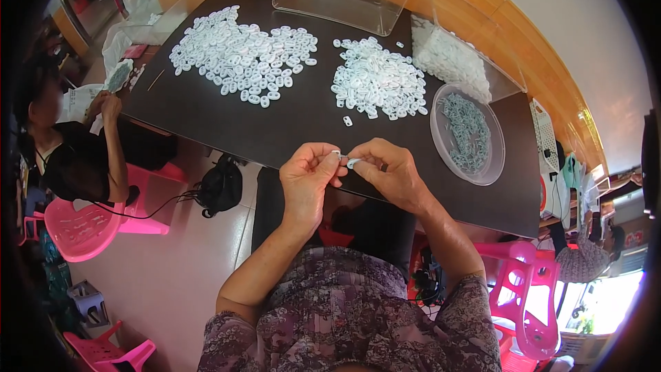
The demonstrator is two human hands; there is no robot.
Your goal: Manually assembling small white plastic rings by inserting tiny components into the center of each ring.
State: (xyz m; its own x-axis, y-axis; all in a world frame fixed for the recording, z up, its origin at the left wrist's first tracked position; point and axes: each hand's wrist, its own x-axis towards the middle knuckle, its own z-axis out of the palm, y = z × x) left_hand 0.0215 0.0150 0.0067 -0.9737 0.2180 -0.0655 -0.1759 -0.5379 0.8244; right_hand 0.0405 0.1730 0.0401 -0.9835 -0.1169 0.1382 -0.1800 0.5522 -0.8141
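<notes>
Just above the near table edge, my left hand (308,178) pinches a small white plastic piece (336,153) between thumb and fingers. Close beside it, my right hand (391,171) grips a small pale plastic piece (353,163), partly covered by the fingertips. Something thin and greyish spans the gap between both pieces, too small to name. Beyond the hands lies a heap of small white two-holed pieces (379,79), with one loose white piece (347,121) nearer me. A wider heap of white oval two-holed pieces (244,55) spreads to the left.
At right stands a round clear bowl (439,148) of small grey-green pieces (465,131). Behind it is a clear box (509,79) with a bag of white pieces (451,62); another clear bin (337,3) sits at the back. A co-worker (76,138) sits left, near pink chairs (86,231).
</notes>
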